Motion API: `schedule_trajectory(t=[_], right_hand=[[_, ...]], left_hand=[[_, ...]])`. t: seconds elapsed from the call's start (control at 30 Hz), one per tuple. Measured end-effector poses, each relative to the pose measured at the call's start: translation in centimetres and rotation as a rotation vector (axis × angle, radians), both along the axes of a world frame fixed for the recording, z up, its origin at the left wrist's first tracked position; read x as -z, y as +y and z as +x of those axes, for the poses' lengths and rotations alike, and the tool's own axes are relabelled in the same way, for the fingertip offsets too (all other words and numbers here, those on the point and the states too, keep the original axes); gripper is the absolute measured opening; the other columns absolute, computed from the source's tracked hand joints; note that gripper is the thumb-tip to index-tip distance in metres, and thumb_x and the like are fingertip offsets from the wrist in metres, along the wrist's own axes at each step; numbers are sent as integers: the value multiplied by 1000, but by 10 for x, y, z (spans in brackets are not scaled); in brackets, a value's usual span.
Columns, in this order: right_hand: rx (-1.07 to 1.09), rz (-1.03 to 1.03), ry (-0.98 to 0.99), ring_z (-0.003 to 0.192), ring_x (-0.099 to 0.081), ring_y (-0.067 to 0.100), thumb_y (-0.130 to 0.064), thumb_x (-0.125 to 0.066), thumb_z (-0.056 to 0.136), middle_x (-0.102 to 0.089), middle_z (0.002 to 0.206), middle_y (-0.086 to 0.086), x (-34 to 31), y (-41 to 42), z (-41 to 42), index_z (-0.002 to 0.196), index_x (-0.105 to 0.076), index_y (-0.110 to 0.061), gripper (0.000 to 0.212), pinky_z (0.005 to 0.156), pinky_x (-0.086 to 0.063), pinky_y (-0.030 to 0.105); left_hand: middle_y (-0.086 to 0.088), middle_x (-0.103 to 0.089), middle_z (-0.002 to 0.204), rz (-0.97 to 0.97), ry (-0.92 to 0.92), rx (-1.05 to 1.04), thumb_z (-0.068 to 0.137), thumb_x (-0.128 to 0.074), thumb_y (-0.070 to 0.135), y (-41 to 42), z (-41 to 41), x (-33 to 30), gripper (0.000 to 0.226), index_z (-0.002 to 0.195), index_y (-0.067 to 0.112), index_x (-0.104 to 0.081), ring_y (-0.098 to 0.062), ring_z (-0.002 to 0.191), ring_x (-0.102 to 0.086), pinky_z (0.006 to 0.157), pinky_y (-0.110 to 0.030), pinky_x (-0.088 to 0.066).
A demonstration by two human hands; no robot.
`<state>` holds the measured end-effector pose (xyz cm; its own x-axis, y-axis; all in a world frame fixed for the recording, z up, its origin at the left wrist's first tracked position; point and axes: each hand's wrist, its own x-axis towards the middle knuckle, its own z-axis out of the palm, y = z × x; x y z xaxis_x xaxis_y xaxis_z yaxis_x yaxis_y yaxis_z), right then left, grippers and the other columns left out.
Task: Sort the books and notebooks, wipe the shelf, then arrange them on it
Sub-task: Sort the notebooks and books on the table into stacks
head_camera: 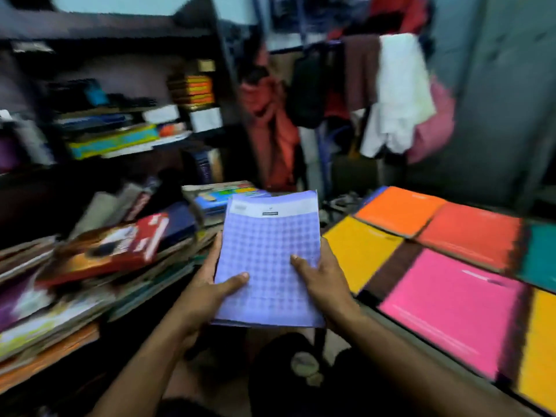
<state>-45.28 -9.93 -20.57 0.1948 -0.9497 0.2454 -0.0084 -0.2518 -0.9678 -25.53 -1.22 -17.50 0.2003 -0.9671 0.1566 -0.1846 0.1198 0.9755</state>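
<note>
A purple checked notebook is held upright in front of me, between both hands. My left hand grips its left edge with the thumb on the cover. My right hand grips its right edge, thumb on the cover too. To the left lies a messy pile of books with a red and orange one on top. On the right, coloured notebooks lie flat side by side: yellow, orange, red-orange, pink. The dark shelf at the back left holds stacked books.
Clothes hang on a rack at the back middle and right. A second small stack of books sits behind the purple notebook. A teal notebook and another yellow one lie at the far right edge.
</note>
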Motion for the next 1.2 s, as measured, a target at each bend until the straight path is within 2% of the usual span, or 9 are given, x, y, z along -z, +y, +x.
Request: schedule_trajectory(t=[0.1, 0.2, 0.33, 0.4, 0.53, 0.7, 0.87, 1.07, 1.2], right_hand=[[152, -30, 43, 105, -69, 15, -37, -70, 82, -71, 118, -6, -6, -33, -60, 118, -64, -27, 38, 89, -57, 45], [183, 25, 72, 97, -73, 15, -16, -75, 89, -76, 110, -3, -5, -65, -109, 116, -71, -16, 26, 84, -59, 43], [235, 145, 63, 97, -72, 15, -10, -74, 91, -75, 113, 1, 12, -94, -136, 115, -72, -12, 24, 83, -60, 40], [260, 207, 52, 97, -73, 18, -13, -74, 91, -75, 113, 1, 25, -112, -142, 113, -73, -16, 22, 86, -60, 46], [238, 348, 66, 102, -70, 26, -10, -67, 95, -73, 119, 7, 57, -146, -158, 118, -69, -13, 24, 91, -57, 48], [194, 409, -1, 101, -70, 23, -3, -58, 97, -72, 116, 3, 67, -151, -168, 117, -63, -15, 24, 89, -57, 42], [187, 468, -129, 96, -74, 22, -6, -57, 88, -72, 117, 4, 68, -154, -156, 129, -55, -13, 41, 82, -62, 47], [159, 429, -175, 94, -72, 16, 10, -39, 95, -71, 112, 0, 41, -136, -139, 124, -54, -11, 39, 68, -61, 31], [190, 377, -130, 106, -68, 17, -1, -46, 99, -65, 125, 2, 29, -117, -158, 129, -46, -15, 33, 86, -60, 40]], left_hand=[[32, -32, 153, 25, -117, 179, 79, -82, 18, -61, -38, -4, 105, 160, 33, -17, 18, 131, -42, 98, -7, -43], [35, -23, 144, 50, -223, 252, 88, -73, -4, -117, -74, -13, 97, 160, 19, -13, 34, 109, -43, 86, 3, -37], [36, -30, 126, 86, -384, 264, 87, -67, -15, -179, -112, -13, 89, 152, 23, -19, 3, 124, -41, 76, 4, -36], [28, -45, 125, 139, -449, 265, 80, -80, -3, -210, -114, -4, 93, 151, 23, -26, -12, 132, -45, 79, -2, -40], [-1, -56, 133, 272, -714, 121, 75, -90, 32, -248, -116, 28, 79, 139, 14, -48, -25, 123, -55, 89, -36, -46], [-9, -43, 151, 445, -846, 16, 83, -64, 72, -246, -125, 57, 83, 146, 21, -46, -31, 133, -48, 103, -44, -43], [-8, -44, 150, 379, -1046, -24, 84, -51, 81, -237, -140, 69, 87, 145, 20, -40, -32, 136, -44, 109, -45, -38], [-9, -50, 139, 298, -877, -54, 82, -70, 67, -231, -148, 64, 70, 132, 24, -46, -32, 127, -49, 97, -41, -43], [-7, -55, 128, 212, -684, -104, 78, -82, 53, -227, -161, 53, 67, 131, 27, -51, -29, 116, -56, 87, -41, -48]])
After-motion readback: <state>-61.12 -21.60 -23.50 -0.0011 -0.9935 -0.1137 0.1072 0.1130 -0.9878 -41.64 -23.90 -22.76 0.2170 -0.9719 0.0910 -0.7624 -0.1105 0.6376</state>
